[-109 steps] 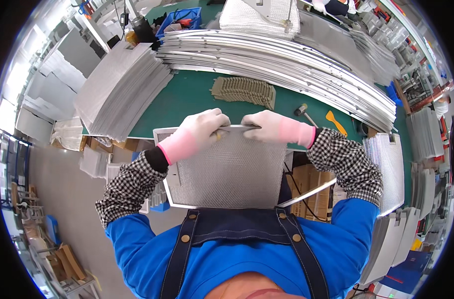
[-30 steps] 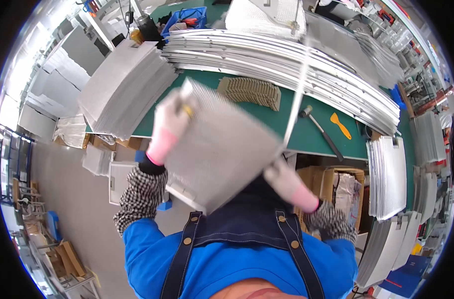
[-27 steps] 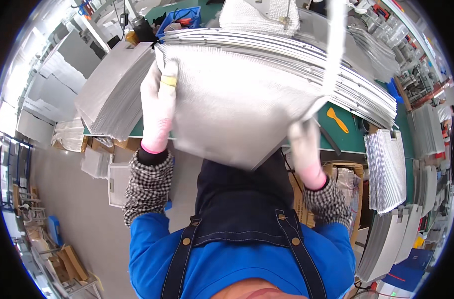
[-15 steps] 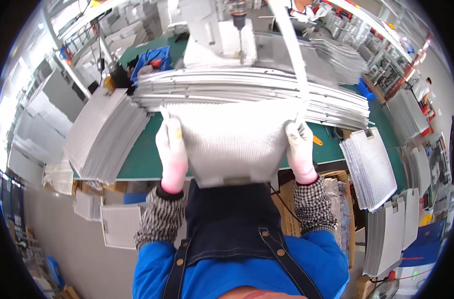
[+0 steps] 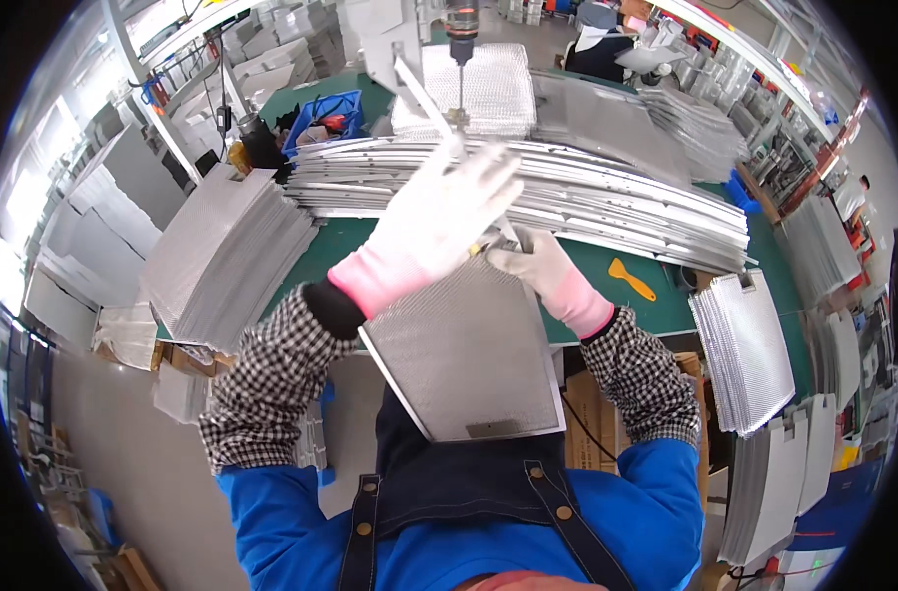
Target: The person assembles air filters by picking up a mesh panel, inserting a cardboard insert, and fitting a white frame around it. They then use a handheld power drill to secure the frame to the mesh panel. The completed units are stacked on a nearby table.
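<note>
A grey metal mesh panel (image 5: 459, 345) with a pale rim tilts between the table edge and my apron. My right hand (image 5: 542, 266), in a white glove with a pink cuff, is closed at its far edge, fingers around the lower end of a thin white strip (image 5: 421, 96). That strip slants up and left, passing behind my left hand. My left hand (image 5: 444, 212), gloved alike, reaches across above the panel's far edge with fingers stretched out, slightly blurred. Whether it touches the strip is hidden. Something small and yellowish shows between the hands.
Long white metal strips (image 5: 626, 202) lie piled across the green table (image 5: 592, 258). Mesh panels (image 5: 212, 256) are stacked at left, with more panels (image 5: 744, 345) at right. An orange scraper (image 5: 631, 280) lies near my right hand. A drill-like tool (image 5: 462, 34) hangs beyond; a blue bin (image 5: 331, 113) stands behind.
The panel has come down and turned flatter toward my apron. My left hand has left its side and swung up and right; my right hand has moved left. The strip now leans leftward.
</note>
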`<act>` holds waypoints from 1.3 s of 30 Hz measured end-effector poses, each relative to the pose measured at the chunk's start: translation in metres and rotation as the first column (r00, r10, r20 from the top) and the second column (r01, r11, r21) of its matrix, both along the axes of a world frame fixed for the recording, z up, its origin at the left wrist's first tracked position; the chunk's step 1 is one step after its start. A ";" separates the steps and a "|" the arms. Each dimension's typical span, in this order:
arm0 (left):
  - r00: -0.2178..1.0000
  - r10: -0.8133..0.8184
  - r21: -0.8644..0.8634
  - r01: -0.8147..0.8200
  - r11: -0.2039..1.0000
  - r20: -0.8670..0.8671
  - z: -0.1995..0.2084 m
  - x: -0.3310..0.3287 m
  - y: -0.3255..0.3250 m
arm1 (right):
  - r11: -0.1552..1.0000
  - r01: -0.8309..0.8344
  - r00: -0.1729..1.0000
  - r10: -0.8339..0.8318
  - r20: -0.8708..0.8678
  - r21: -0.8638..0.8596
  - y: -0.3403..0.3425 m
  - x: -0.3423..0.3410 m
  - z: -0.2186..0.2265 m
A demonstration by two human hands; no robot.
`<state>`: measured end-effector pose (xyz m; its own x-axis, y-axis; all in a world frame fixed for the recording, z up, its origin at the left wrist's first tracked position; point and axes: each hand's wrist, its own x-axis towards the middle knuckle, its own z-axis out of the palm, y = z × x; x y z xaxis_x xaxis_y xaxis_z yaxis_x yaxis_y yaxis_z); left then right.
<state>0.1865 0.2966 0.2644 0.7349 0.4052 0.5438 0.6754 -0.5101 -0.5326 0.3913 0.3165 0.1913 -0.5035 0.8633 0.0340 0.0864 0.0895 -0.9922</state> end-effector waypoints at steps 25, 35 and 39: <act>0.981 0.064 -0.922 0.149 0.357 0.183 -0.049 0.076 0.007 | 0.997 0.044 0.984 -0.055 0.170 0.067 -0.031 0.126 -0.018; 0.957 0.167 -0.950 0.192 0.245 0.236 -0.042 0.007 -0.001 | 0.846 -0.400 0.781 0.113 0.615 0.353 0.003 0.098 0.028; 0.945 0.171 -0.942 0.232 0.244 0.277 -0.034 -0.020 -0.005 | 0.772 -0.517 0.699 0.130 0.703 0.370 -0.003 0.030 0.032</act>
<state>0.1670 0.2916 0.2306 0.6644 0.7438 -0.0739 0.6420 -0.5172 0.5660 0.4212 0.3130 0.2231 -0.8148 0.5795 -0.0135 0.5047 0.6977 -0.5085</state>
